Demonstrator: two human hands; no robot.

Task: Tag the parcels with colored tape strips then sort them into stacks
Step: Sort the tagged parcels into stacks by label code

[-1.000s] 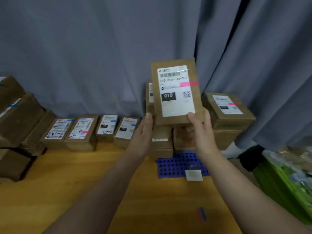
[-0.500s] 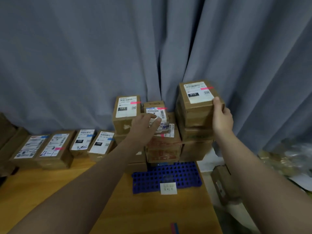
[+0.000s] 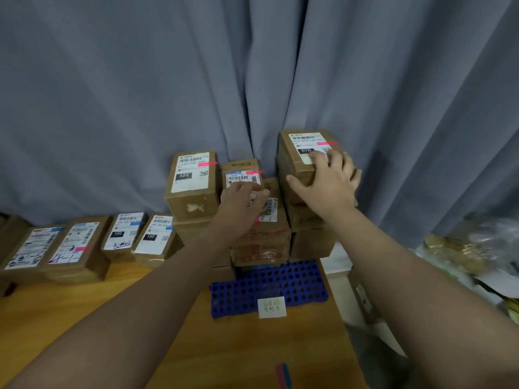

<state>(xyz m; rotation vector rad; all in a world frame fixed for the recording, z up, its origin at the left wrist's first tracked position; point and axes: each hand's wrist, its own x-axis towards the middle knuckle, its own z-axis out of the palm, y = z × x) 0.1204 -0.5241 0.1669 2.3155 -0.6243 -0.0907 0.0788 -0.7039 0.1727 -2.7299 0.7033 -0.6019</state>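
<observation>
While my right hand (image 3: 328,186) clasps the pink-taped brown cardboard parcel (image 3: 304,146) atop its stack (image 3: 311,242), my left hand (image 3: 238,206) touches a smaller taped box (image 3: 241,172), grip unclear; the row of parcels (image 3: 123,237) left of it lies unstacked.

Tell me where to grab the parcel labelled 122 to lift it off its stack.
The 122 parcel lies flat atop its stack. The small parcel crowds its right side and the curtain hangs close behind. So probably take its near end, coming from the front: thumb on the taped front face, fingers over the labelled top.
</observation>
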